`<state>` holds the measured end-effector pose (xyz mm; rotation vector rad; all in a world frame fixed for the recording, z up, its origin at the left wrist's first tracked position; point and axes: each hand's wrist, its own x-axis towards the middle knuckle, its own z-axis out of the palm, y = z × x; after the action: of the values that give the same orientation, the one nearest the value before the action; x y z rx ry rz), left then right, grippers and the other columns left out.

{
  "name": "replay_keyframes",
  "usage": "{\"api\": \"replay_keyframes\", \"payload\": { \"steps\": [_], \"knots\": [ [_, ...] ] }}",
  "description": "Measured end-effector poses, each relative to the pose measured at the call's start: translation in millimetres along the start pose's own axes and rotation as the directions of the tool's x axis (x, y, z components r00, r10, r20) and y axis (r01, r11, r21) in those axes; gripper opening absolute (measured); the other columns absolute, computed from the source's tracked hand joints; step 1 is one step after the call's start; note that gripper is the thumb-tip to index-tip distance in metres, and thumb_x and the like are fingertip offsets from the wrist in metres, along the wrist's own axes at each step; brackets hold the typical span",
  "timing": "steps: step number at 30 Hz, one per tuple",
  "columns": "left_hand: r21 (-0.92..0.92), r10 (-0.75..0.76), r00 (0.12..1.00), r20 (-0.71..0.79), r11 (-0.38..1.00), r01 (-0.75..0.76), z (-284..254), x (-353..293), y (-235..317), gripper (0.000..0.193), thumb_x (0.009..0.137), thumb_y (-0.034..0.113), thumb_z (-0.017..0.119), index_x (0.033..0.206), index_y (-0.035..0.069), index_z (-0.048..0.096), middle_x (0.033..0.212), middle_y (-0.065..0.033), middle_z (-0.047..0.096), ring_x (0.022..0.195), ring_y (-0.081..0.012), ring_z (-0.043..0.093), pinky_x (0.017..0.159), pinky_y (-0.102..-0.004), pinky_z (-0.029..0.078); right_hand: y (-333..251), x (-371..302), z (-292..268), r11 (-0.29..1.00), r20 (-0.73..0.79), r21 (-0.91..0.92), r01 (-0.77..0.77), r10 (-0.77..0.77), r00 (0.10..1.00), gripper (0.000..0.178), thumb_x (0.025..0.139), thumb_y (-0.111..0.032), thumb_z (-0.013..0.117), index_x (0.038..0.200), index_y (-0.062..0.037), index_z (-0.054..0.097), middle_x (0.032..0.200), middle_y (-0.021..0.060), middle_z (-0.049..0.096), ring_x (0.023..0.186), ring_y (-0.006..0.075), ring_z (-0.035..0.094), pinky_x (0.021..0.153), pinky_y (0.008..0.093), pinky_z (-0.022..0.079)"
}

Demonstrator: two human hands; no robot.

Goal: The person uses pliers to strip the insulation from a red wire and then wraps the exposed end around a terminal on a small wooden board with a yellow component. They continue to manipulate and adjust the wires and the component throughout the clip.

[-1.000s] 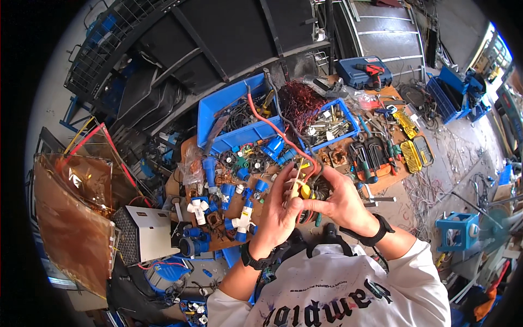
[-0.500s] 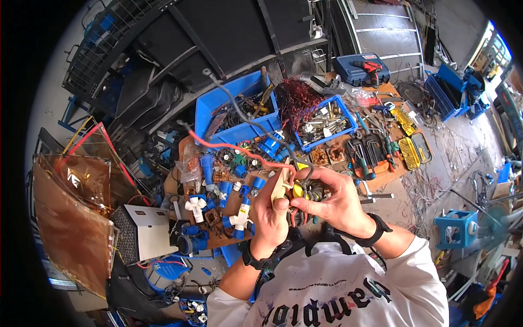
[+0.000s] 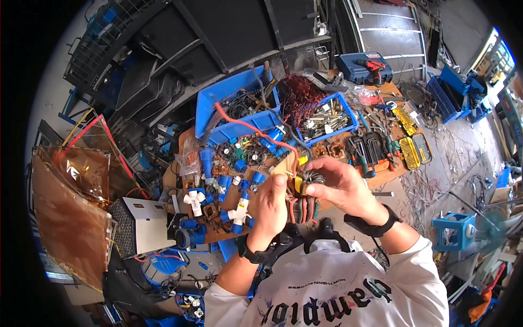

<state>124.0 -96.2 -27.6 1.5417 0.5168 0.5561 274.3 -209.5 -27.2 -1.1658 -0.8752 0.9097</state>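
In front of my chest I hold a bundle of wound thick wire (image 3: 314, 177), dark grey with a yellow band. My right hand (image 3: 353, 191) closes round its right side, thumb and fingers pressing it. On the left, my left hand (image 3: 268, 210) pinches a pale, flat wood-like piece (image 3: 281, 165) against the bundle, thumb up. A red cable (image 3: 239, 122) and a dark grey cable (image 3: 272, 109) stick out away from me over the bench. Red and green wire loops (image 3: 303, 210) hang under the bundle between my hands. My palms hide part of it.
On the bench (image 3: 385, 171) stand a blue crate (image 3: 229, 133) of tools and cables and a blue tray (image 3: 327, 131) of bolts. Copper wire (image 3: 299, 95) is heaped between them. Blue and white connectors (image 3: 239, 210) lie left, pliers and clamps (image 3: 373, 152) right.
The wire bundle has tilted in my hands, and more of its red and green loops show below. The red cable's end has swung right and farther away from me.
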Motion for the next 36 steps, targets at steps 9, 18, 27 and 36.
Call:
{"api": "replay_keyframes", "payload": {
  "steps": [9,18,27,36],
  "knots": [
    [-0.347,-0.26,0.959,0.109,0.895,0.282,-1,9,15,0.074,0.101,0.061,0.025,0.135,0.0,0.049,0.124,-0.0114,0.061,0.108,-0.0171,0.062,0.092,-0.0317,0.051,-17,2,-18,0.943,0.21,-0.271,0.193,-0.138,0.968,0.051,0.08,-0.023,0.08,0.122,-0.0007,0.06,0.11,0.011,0.062,0.092,0.0189,0.064,0.076,0.0309,0.055],
    [-0.121,-0.156,0.984,0.08,0.979,0.165,7,10,21,0.077,0.1,0.062,0.019,0.13,0.001,0.054,0.111,-0.0092,0.067,0.096,-0.0149,0.066,0.084,-0.0293,0.054,-18,0,-7,0.811,0.092,-0.47,0.347,-0.346,0.934,0.04,0.081,-0.027,0.077,0.107,0.0007,0.064,0.096,0.0138,0.065,0.083,0.0288,0.065,0.072,0.0362,0.052],
    [0.117,-0.1,0.995,0.006,0.988,0.098,11,10,31,0.075,0.102,0.059,0.018,0.113,0.002,0.067,0.099,-0.0067,0.07,0.091,-0.0141,0.067,0.081,-0.0297,0.053,-27,2,-1,0.801,0.003,-0.515,0.305,-0.353,0.935,0.04,0.081,-0.031,0.078,0.1,0.0023,0.065,0.086,0.0155,0.062,0.077,0.0308,0.063,0.067,0.0372,0.05],
    [0.039,-0.053,0.999,-0.012,0.998,0.054,19,10,27,0.074,0.103,0.056,0.019,0.108,0.001,0.067,0.096,-0.0073,0.071,0.087,-0.015,0.067,0.077,-0.0308,0.054,-48,2,-4,0.751,0.089,-0.606,0.262,-0.264,0.96,0.045,0.075,-0.03,0.082,0.104,-0.0001,0.066,0.092,0.0116,0.064,0.082,0.025,0.064,0.071,0.0342,0.051]
  ]
}}
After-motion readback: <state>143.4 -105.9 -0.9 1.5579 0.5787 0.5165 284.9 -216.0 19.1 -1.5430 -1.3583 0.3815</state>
